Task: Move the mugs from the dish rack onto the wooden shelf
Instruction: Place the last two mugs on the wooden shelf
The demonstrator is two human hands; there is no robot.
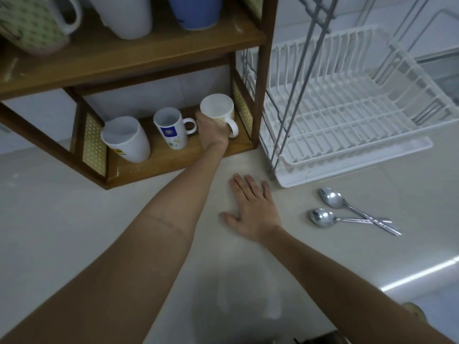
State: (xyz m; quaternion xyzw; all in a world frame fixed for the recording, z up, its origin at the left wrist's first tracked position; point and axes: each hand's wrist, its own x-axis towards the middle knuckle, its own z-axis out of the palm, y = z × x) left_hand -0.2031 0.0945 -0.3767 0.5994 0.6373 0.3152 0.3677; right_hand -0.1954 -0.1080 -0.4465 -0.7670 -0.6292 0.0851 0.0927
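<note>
Our left hand (211,131) clamps the cream ceramic mug (218,111) inside the brown wooden shelf (159,157); set it flat, then let go. Right hand (250,209) lies splayed on the bench (74,219).

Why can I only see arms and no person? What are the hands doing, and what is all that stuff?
The camera sits on the person's head and looks down, so you see only their two arms, as if through their eyes. The left hand reaches into the bottom of a wooden shelf and holds a cream mug there. Beside it stand a mug with a blue label and a white mug. Three more mugs stand on the shelf above. The right hand lies flat on the pale counter, holding nothing. To the right is a white dish rack with no mugs visible in it, and two metal spoons lie crossed on the counter.
</note>
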